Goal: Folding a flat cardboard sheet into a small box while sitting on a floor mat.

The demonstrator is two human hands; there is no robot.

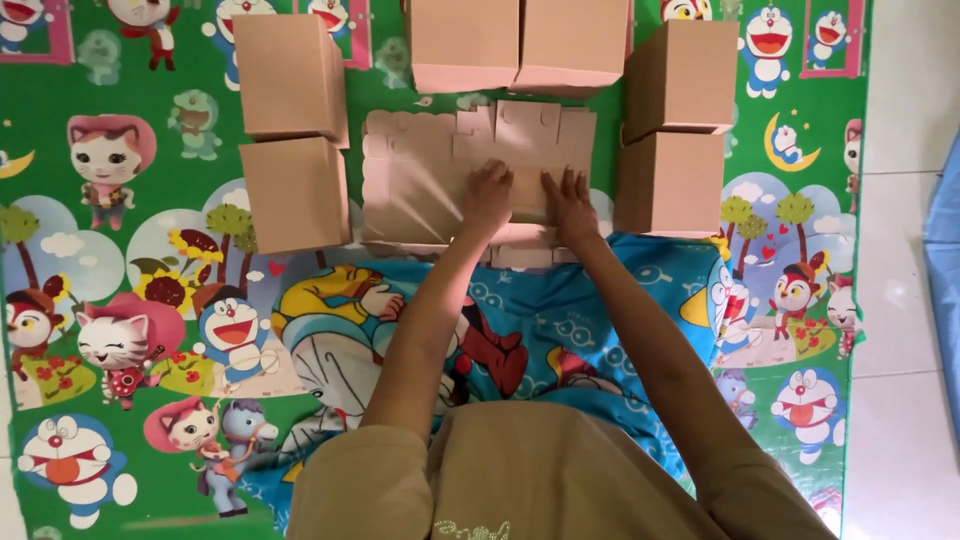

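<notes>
we see our left hand (487, 197) and right hand (570, 203) pressed flat, fingers spread, gripping nothing, on a stack of flat cardboard blanks (430, 180) lying on the cartoon mat (120, 300), folded boxes (295, 195) around it

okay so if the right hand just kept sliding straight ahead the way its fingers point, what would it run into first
Probably the folded boxes at the far side. The right hand lies on the flat cardboard sheet, fingers pointing away from the person. Beyond the sheet's far edge, the right-hand one of the two folded boxes looks first, though depth is unclear.
</notes>
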